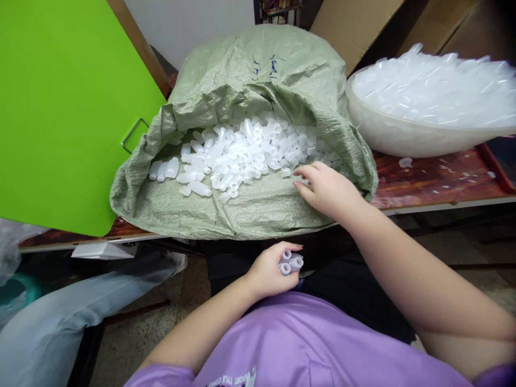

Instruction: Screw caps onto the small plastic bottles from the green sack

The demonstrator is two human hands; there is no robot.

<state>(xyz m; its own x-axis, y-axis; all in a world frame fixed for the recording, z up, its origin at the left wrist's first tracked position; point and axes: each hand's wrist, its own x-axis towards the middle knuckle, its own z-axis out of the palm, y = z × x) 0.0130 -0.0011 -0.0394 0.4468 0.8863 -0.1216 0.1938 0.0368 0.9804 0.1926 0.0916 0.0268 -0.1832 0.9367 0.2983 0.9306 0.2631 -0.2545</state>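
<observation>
A big pale green woven sack (237, 217) lies with its mouth towards me. Inside its mouth is a heap of small translucent white plastic tubes (242, 153), some tapered at one end. My left hand (272, 270), low in front of my body, is closed round a few of these tubes (291, 262); three open round ends show. At the right of the sack's mouth is my right hand (328, 191), fingers apart and nothing visible in them. Its fingertips are close to a short loose tube (286, 172); whether they touch the sack cloth I cannot tell.
To the right, a large whitish bowl (407, 137) is heaped with clear plastic pieces (439, 91) on a red-brown table (435, 180). A bright green board (68, 113) with a metal handle (135, 134) stands at left. Another person's jeans-clad leg (76, 306) shows lower left. Cardboard (355, 27) is behind.
</observation>
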